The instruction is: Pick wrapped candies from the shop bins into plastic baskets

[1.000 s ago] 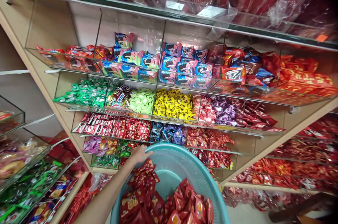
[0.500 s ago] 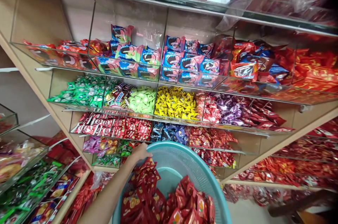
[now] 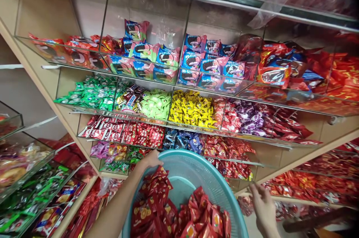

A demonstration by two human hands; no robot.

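Observation:
A round teal basket [image 3: 221, 178] with perforated sides fills the bottom middle of the head view, tilted towards me. Red candy packets [image 3: 157, 211] lie in two heaps inside it, and part of its pale bottom shows between them. My left hand [image 3: 151, 159] grips the basket's upper left rim, its fingers curled over the edge. To the right of the basket, my right hand [image 3: 262, 204] is raised, its fingers apart and slightly bent, touching nothing. Just beyond the rim are shelf compartments of red packets [image 3: 224, 146] and blue packets [image 3: 182, 140].
Glass-fronted shelves hold yellow candies [image 3: 192, 109], green candies [image 3: 92, 92] and blue-pink cake packs [image 3: 193, 60]. More bins with green packets [image 3: 33, 193] stand at the lower left. A dark bar [image 3: 308, 221] is at the lower right.
My right hand has come into view at the right of the basket. The view has shifted slightly, while my left hand keeps its place on the rim.

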